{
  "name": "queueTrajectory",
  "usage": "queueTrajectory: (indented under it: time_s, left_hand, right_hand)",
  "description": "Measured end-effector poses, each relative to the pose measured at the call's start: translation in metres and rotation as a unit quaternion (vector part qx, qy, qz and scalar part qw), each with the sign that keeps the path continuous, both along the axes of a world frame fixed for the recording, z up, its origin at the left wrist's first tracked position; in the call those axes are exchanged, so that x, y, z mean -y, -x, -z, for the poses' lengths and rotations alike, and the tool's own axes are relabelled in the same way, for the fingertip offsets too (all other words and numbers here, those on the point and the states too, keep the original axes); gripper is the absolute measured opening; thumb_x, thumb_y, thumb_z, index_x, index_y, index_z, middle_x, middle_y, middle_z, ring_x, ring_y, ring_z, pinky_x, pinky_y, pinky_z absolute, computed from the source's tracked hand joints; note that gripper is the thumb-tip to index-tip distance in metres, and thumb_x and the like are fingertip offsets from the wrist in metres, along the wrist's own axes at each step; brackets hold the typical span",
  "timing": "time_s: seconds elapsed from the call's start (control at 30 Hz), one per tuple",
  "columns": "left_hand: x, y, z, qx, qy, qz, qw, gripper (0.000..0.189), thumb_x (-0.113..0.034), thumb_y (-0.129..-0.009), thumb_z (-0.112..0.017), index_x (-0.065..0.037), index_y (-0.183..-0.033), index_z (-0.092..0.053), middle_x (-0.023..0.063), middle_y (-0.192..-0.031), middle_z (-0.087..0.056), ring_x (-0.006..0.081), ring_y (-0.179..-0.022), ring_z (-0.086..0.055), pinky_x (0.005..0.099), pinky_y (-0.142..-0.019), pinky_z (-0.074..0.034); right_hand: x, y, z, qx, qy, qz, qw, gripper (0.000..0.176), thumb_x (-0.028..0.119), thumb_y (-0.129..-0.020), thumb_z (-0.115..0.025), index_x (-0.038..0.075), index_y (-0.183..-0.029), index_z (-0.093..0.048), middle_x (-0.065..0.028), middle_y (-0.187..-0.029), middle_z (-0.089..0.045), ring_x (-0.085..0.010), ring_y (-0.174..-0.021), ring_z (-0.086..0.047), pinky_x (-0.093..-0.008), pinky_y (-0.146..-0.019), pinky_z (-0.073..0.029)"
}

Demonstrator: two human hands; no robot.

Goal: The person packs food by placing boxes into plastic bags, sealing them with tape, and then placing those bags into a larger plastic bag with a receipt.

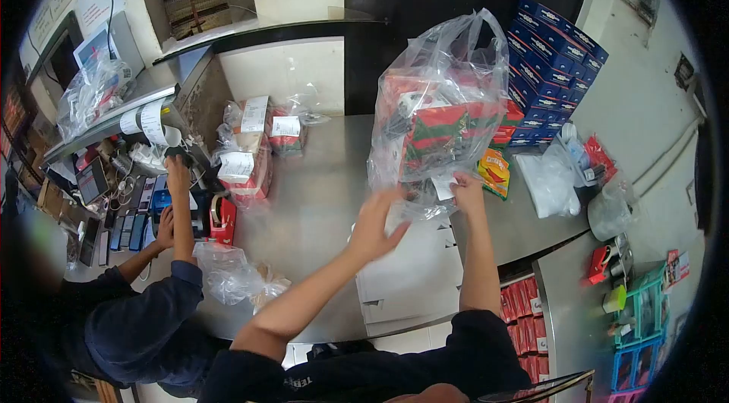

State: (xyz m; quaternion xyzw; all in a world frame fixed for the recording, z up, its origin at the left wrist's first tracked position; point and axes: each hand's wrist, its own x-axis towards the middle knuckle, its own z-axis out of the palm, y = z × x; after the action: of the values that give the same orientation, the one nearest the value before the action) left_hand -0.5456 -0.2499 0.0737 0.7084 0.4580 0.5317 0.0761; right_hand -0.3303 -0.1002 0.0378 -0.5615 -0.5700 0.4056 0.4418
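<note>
Reaching up from the near edge of the counter, the left hand is open with its fingers spread, the fingertips at the loose lower film of the clear plastic bag; motion blur hides whether they press on it. The right hand is closed in a pinch on the bag's lower right edge, just beside a white slip there.

The bag stands upright on the steel counter, its mouth gathered at the top, and holds red and green boxes. A yellow packet lies just right of the bag's base. A stack of blue boxes rises behind and to the right of the bag. White sheets lie below the bag, between the two forearms.

Labelled wrapped parcels sit well left of the bag. Further left, a red tape dispenser stands near a co-worker's hands, which are raised toward a printer roll.
</note>
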Motion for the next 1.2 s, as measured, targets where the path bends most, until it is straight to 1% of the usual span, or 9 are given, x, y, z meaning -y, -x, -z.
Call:
queueTrajectory:
  time_s: [0.3, 0.4, 0.53, 0.63, 0.73, 0.87, 1.03, 1.13, 1.2]
  left_hand:
    - [-0.128, -0.006, -0.041, 0.035, -0.031, -0.081, 0.996, 0.085, -0.021, -0.065, -0.074, -0.009, -0.135, -0.026, 0.0242, -0.133, -0.023, 0.0423, -0.119, -0.033, 0.044, -0.097, -0.033]
    - [-0.07, -0.024, -0.021, 0.134, -0.055, -0.099, 0.984, 0.081, -0.02, -0.067, -0.073, -0.007, -0.133, -0.028, 0.0185, -0.126, -0.036, 0.0332, -0.113, -0.042, 0.0396, -0.095, -0.035]
    - [-0.016, -0.048, -0.008, 0.467, 0.291, 0.436, 0.712, 0.075, -0.048, -0.081, -0.056, -0.001, -0.132, -0.031, 0.0134, -0.137, -0.033, 0.0241, -0.125, -0.033, 0.0389, -0.1, -0.032]
    - [-0.029, -0.02, -0.064, 0.379, 0.289, 0.445, 0.758, 0.072, -0.05, -0.085, -0.049, 0.003, -0.132, -0.032, 0.0154, -0.138, -0.032, 0.0242, -0.127, -0.031, 0.0364, -0.1, -0.032]
    - [-0.048, 0.009, -0.098, 0.387, 0.313, 0.337, 0.799, 0.053, -0.039, -0.091, -0.042, 0.002, -0.124, -0.042, 0.0153, -0.124, -0.047, 0.0224, -0.117, -0.043, 0.0338, -0.098, -0.034]
    - [-0.107, 0.042, -0.108, 0.464, 0.128, 0.219, 0.849, 0.044, -0.033, -0.093, -0.039, 0.001, -0.122, -0.044, 0.0105, -0.116, -0.054, 0.0192, -0.108, -0.05, 0.0328, -0.096, -0.036]
    - [-0.156, 0.061, -0.059, 0.479, 0.129, 0.131, 0.858, 0.047, -0.033, -0.094, -0.039, -0.001, -0.128, -0.039, 0.0094, -0.122, -0.05, 0.0186, -0.113, -0.046, 0.0323, -0.099, -0.033]
    - [-0.161, 0.061, -0.025, 0.532, 0.187, 0.092, 0.821, 0.047, -0.032, -0.094, -0.039, -0.002, -0.13, -0.038, 0.008, -0.126, -0.048, 0.0179, -0.115, -0.044, 0.0309, -0.1, -0.031]
    - [-0.156, 0.054, -0.013, 0.573, 0.207, 0.102, 0.787, 0.048, -0.032, -0.094, -0.039, -0.002, -0.131, -0.037, 0.0053, -0.129, -0.045, 0.016, -0.115, -0.044, 0.0299, -0.1, -0.03]
  right_hand:
    - [0.075, -0.053, -0.082, 0.165, -0.047, -0.107, 0.979, 0.031, -0.002, -0.074, -0.055, 0.006, -0.105, -0.059, -0.0046, -0.071, -0.06, -0.0085, -0.055, -0.053, -0.0251, -0.051, -0.045]
    - [0.123, -0.061, -0.126, -0.028, -0.018, -0.13, 0.991, 0.027, -0.003, -0.078, -0.055, 0.004, -0.104, -0.058, -0.0045, -0.077, -0.061, -0.0074, -0.061, -0.055, -0.021, -0.051, -0.046]
    - [0.135, -0.01, -0.118, -0.105, -0.153, -0.16, 0.97, 0.023, -0.003, -0.081, -0.056, 0.004, -0.103, -0.053, -0.0072, -0.092, -0.058, -0.0075, -0.068, -0.057, -0.0217, -0.047, -0.05]
    - [0.119, 0.022, -0.118, -0.075, -0.051, -0.238, 0.967, 0.018, 0.001, -0.08, -0.061, 0.005, -0.096, -0.052, -0.0068, -0.087, -0.058, -0.0128, -0.063, -0.06, -0.0263, -0.05, -0.052]
    - [0.071, 0.03, -0.144, 0.062, -0.416, -0.281, 0.863, 0.032, 0.006, -0.069, -0.071, 0.006, -0.095, -0.052, -0.0064, -0.088, -0.057, -0.0176, -0.072, -0.056, -0.029, -0.061, -0.045]
    - [-0.046, 0.021, -0.26, 0.191, -0.537, 0.169, 0.804, 0.1, 0.027, -0.054, -0.081, 0.003, -0.134, -0.025, -0.0211, -0.129, -0.038, -0.0342, -0.117, -0.04, -0.0425, -0.1, -0.028]
    - [-0.178, 0.017, -0.298, 0.145, -0.243, -0.114, 0.952, 0.07, 0.007, -0.075, -0.056, 0.013, -0.137, -0.024, -0.012, -0.083, -0.059, -0.0141, -0.061, -0.058, -0.0307, -0.053, -0.047]
    - [-0.113, 0.043, -0.328, -0.141, -0.123, -0.216, 0.958, 0.067, 0.032, -0.083, -0.048, 0.015, -0.14, -0.016, -0.0129, -0.085, -0.058, -0.0125, -0.059, -0.053, -0.0258, -0.046, -0.041]
    - [-0.097, 0.07, -0.337, 0.053, -0.143, -0.14, 0.978, 0.079, 0.042, -0.078, -0.052, 0.014, -0.141, -0.013, -0.0165, -0.091, -0.058, -0.0185, -0.065, -0.056, -0.0302, -0.056, -0.045]
